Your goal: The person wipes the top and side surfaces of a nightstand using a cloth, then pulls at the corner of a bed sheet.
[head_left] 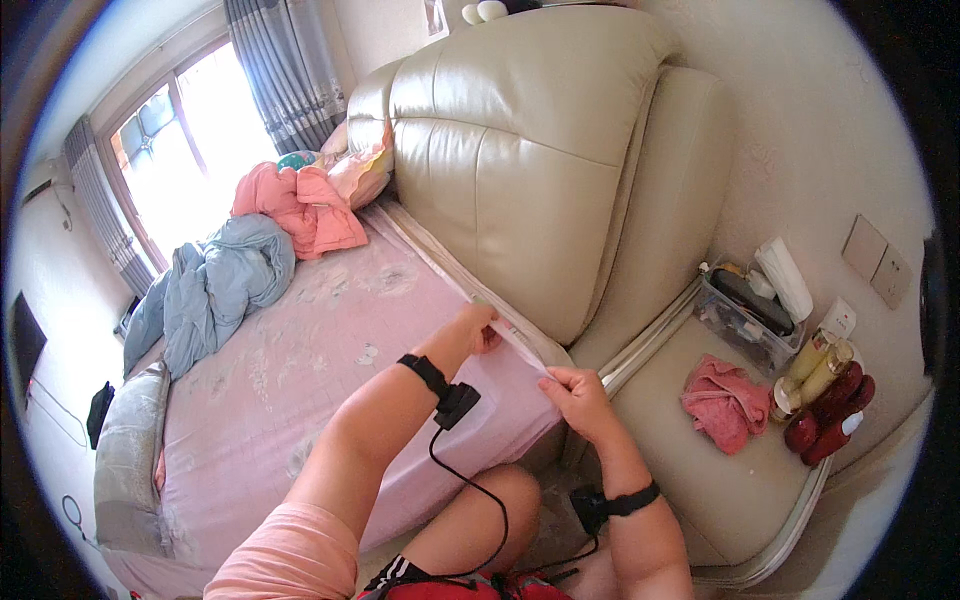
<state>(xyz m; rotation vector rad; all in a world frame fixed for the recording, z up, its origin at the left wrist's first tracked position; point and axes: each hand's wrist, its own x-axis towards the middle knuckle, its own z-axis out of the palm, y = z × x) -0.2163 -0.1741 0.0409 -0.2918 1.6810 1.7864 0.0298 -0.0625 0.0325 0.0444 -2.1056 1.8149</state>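
A pink bed sheet with a pale floral pattern (322, 322) covers the mattress beside a cream leather headboard (517, 157). Near the headboard, my left hand (480, 328) grips the sheet's edge with fingers curled. My right hand (577, 394) pinches the same edge between thumb and fingers, close to the mattress corner. Between the two hands the edge runs fairly straight, and a whitish layer shows along it by the headboard. Each wrist wears a black strap with a small device and a cable.
A blue-grey quilt (225, 281), a salmon padded garment (300, 206) and a pillow (364, 172) lie on the bed's far side. On the cream bedside cabinet (675, 450) at right are a pink cloth (726, 405), a clear plastic box (742, 330) and several bottles (829, 375).
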